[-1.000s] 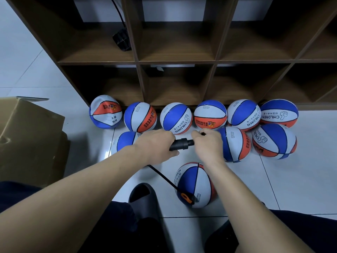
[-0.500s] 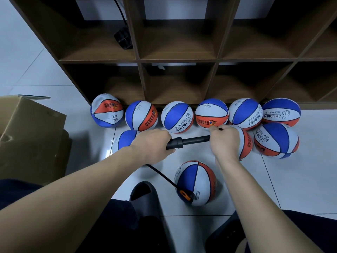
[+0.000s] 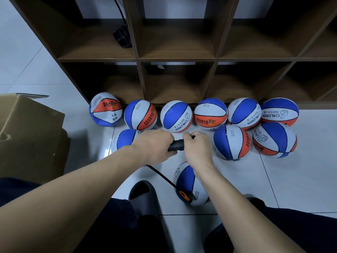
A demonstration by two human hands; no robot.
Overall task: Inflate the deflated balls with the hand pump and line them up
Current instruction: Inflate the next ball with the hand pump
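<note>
While the hand pump (image 3: 176,145) is gripped at both ends, a ball (image 3: 189,185) is fed through the hose (image 3: 160,175) on the floor.

Left hand (image 3: 153,146) fingers clamped on barrel; right hand (image 3: 197,148) fingers clamped on handle. Risk judged: orange nozzle (image 3: 184,196) could be tugged from the unsteadied ball by hose pull, venting air.
</note>
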